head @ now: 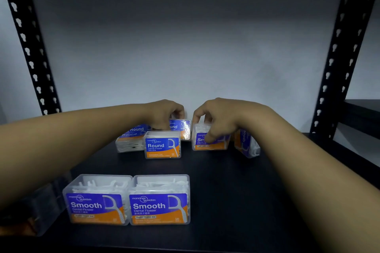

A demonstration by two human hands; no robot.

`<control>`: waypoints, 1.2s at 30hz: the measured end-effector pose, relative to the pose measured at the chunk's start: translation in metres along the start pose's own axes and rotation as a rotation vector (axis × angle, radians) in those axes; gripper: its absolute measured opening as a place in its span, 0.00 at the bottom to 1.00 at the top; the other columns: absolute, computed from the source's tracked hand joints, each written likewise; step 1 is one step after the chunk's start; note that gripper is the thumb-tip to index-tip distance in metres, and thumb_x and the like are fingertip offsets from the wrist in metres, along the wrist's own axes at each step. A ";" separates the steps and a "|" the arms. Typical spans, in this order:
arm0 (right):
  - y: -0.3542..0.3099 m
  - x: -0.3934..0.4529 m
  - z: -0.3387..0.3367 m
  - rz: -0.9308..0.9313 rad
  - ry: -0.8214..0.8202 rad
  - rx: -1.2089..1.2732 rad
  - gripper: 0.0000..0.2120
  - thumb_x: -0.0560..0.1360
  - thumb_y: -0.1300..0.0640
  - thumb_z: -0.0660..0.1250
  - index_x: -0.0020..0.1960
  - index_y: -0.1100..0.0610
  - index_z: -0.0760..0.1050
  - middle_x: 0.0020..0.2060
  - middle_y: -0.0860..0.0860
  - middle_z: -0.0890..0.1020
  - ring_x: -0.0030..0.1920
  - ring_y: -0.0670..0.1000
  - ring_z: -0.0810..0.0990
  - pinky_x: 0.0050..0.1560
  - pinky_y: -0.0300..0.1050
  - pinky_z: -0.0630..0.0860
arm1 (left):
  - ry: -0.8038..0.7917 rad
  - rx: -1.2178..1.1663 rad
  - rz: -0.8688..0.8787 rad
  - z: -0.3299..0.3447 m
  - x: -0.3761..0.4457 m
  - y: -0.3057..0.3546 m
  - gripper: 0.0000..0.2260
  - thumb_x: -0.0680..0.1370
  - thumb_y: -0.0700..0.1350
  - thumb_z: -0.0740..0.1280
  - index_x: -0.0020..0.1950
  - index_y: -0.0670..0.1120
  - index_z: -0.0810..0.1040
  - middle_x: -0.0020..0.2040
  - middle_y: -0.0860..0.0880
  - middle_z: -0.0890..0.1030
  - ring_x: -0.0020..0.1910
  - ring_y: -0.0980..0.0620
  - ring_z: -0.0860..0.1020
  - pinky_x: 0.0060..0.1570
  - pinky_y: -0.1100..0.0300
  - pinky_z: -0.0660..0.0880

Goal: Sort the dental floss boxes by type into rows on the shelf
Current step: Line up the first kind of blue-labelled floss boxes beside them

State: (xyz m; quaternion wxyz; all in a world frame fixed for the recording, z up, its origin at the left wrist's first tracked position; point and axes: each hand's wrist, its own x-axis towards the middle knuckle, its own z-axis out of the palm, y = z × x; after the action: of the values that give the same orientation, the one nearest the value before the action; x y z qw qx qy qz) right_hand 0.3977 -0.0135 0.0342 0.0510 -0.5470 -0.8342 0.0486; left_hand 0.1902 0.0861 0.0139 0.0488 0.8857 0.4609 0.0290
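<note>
On the dark shelf (226,191), two clear boxes at the front stand side by side and touching, both labelled "mannings guardian Smooth Dental Flosser": the left Smooth box (96,201) and the right Smooth box (160,201). Further back a box reading "Round Dental Flosser" (162,146) stands upright, with a stacked pair of Round boxes (131,137) just left of it. The left hand (164,115) curls its grip over the top of another Round box (182,128) behind. The right hand (218,119) pinches a box marked "Sm…" (209,139). A tilted box (246,144) leans at its right.
</note>
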 end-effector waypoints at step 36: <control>0.052 -0.062 -0.010 0.590 0.121 0.143 0.31 0.63 0.44 0.84 0.56 0.60 0.78 0.49 0.57 0.86 0.47 0.56 0.88 0.50 0.54 0.85 | -0.019 -0.023 0.178 -0.002 -0.017 0.100 0.24 0.72 0.59 0.76 0.64 0.51 0.77 0.54 0.55 0.83 0.47 0.60 0.82 0.45 0.62 0.80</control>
State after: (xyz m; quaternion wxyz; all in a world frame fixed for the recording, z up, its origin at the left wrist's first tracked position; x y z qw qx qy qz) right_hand 0.4708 -0.0494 0.0346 0.1226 -0.7625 -0.6293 0.0872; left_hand 0.2616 0.0155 0.0274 0.0607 0.9228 0.3794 0.0302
